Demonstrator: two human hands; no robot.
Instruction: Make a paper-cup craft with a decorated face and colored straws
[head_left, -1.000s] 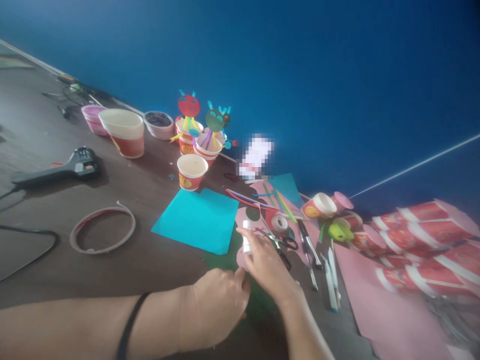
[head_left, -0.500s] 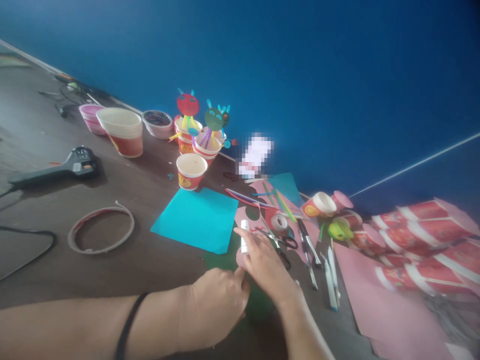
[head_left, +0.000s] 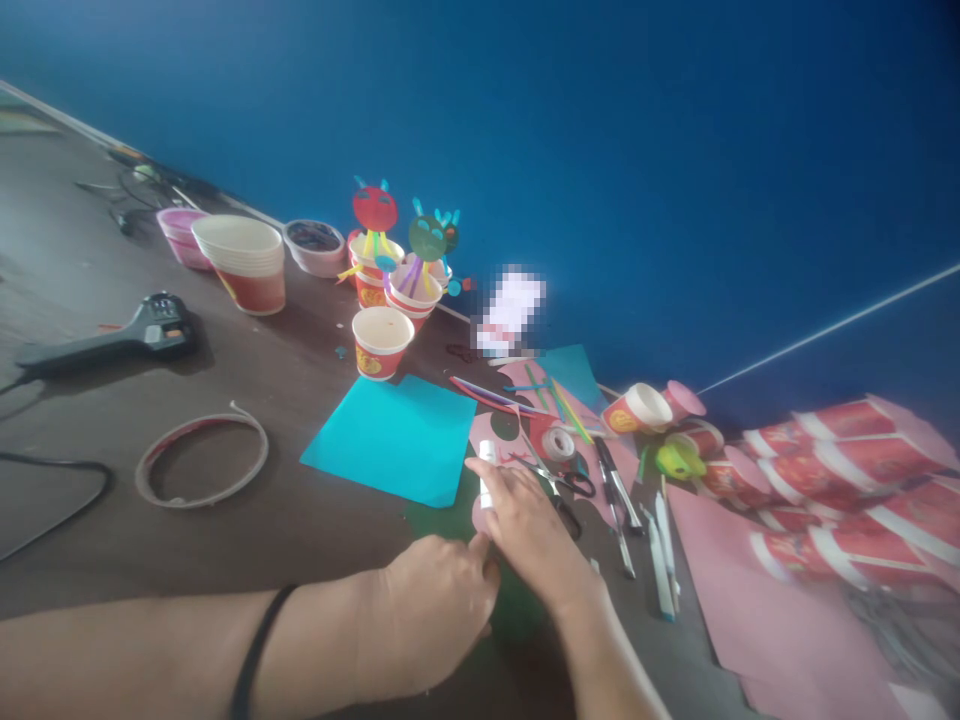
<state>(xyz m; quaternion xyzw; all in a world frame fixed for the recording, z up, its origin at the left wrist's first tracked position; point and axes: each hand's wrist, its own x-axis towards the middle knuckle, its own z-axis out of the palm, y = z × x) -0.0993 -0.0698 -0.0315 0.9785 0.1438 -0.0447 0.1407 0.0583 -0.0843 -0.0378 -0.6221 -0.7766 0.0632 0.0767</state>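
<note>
My right hand (head_left: pixel 529 520) is wrapped round a white glue stick (head_left: pixel 487 475), whose upper end points away from me. Close against it, my left hand (head_left: pixel 442 610) is closed, with its fingertips at a small pink paper piece (head_left: pixel 481 517). Whether the left fingers pinch that piece is hidden. Dark green paper (head_left: pixel 517 605) lies beneath both hands. Just beyond them is a bright blue sheet (head_left: pixel 397 440). Black-handled scissors (head_left: pixel 576 485) rest right of my right hand, near a roll of tape (head_left: pixel 558 443).
At the left are a glue gun (head_left: pixel 142 335) and a ring of strip (head_left: pixel 142 470). Paper cups (head_left: pixel 251 265), some holding paper figures (head_left: pixel 375 210), stand along the blue wall. Pens (head_left: pixel 661 565), pink paper (head_left: pixel 750 600) and red cups (head_left: pixel 855 555) lie at the right.
The glue stick and my right fingers have shifted very slightly to the left. My left hand looks unchanged.
</note>
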